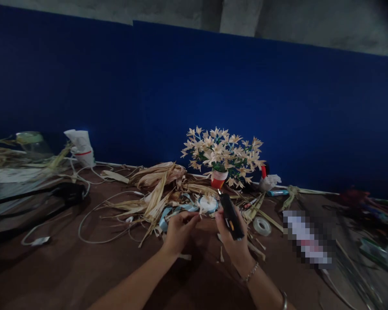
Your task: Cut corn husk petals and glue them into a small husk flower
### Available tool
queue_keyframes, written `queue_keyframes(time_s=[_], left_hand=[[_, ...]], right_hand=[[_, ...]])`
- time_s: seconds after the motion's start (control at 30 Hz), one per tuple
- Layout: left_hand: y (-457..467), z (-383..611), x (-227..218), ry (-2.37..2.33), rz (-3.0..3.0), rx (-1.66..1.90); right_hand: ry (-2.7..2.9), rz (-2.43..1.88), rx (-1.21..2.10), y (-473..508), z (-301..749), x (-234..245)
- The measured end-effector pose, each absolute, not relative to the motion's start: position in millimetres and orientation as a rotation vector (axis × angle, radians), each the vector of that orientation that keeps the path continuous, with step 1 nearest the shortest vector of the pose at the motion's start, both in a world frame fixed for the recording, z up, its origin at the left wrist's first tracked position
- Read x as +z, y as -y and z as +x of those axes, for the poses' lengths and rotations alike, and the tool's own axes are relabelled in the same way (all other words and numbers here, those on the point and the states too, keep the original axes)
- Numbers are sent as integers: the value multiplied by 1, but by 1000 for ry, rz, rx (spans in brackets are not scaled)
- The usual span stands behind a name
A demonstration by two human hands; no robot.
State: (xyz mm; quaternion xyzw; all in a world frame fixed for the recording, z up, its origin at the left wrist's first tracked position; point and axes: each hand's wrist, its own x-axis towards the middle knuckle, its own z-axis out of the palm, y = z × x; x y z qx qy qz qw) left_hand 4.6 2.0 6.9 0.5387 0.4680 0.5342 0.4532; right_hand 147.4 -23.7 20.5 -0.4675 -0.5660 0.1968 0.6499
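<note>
Here, my right hand point(236, 250) grips a black tool point(231, 217) that could snag husks point(157, 193) beyond if lowered; whether my left hand point(177, 232) pinches anything is unclear.

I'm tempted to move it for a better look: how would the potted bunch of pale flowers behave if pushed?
The pale flowers spread far wider than their small pot, so it could tip. They look thin and papery, so they would probably bend or crush easily.

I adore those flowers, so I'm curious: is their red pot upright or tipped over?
Upright: the red pot has its pale rim at the top, with the pale flowers spreading above it.
</note>
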Motion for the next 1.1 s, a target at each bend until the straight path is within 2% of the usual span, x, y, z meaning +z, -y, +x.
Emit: queue_keyframes(time_s=[0.33,0.63,0.83,1.1], left_hand=[[-2,2,15,-1016,852,1315],[-1,6,11,-830,797,1266],[-3,9,3,-889,999,1278],[-4,12,1,-845,1228,1304]], right_hand=[[1732,-1027,375,28,160,18],[1261,-1107,662,28,142,16],[1068,-1122,882,30,138,22],[1094,-1052,863,27,136,20]])
